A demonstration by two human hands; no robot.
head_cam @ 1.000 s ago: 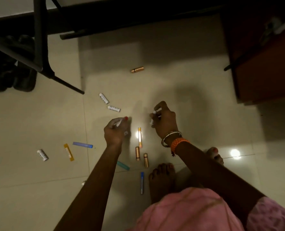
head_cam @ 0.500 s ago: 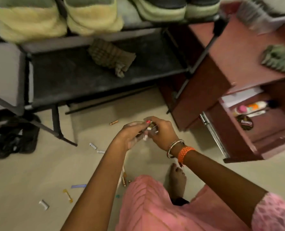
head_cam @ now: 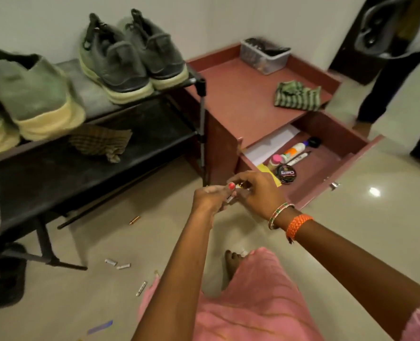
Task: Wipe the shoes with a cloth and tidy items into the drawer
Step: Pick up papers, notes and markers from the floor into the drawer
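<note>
1. The tidying half of the task is in hand. Both hands meet in mid-air just before the open drawer (head_cam: pixel 309 168). The left hand (head_cam: pixel 212 199) and the right hand (head_cam: pixel 258 193) have their fingers curled round a small clutch of picked-up sticks (head_cam: pixel 230 198). A white printed tip shows below the left thumb and a glint of gold between the hands. How many they hold cannot be told.

2. The next move, as I judge it, calls for carrying the bundle right and forward over the drawer's near wall and letting go above its bare floor, clear of what already lies there.

3. The drawer holds one round black tin (head_cam: pixel 287 174), one white-and-orange bottle (head_cam: pixel 295 150), one small pink-capped bottle (head_cam: pixel 275 160), one marker (head_cam: pixel 298 158), a white sheet and a yellow scrap.

4. On the floor, five loose pieces show: one copper tube (head_cam: pixel 134 220), three white sticks (head_cam: pixel 111 262) and one blue strip (head_cam: pixel 100 323). More may lie hidden behind the arms.

5. On the red cabinet's worktop (head_cam: pixel 241 99) lie one green striped cloth (head_cam: pixel 297 96) and one clear basket (head_cam: pixel 264 55).

6. The black rack (head_cam: pixel 201 84) carries four shoes (head_cam: pixel 113 60) on top, two dark green and two pale green. One checked cloth (head_cam: pixel 98 142) lies on the shelf below. The shoes look still to be wiped, or already done; nothing here decides it.

7. A second person's legs stand at the far right.
</note>
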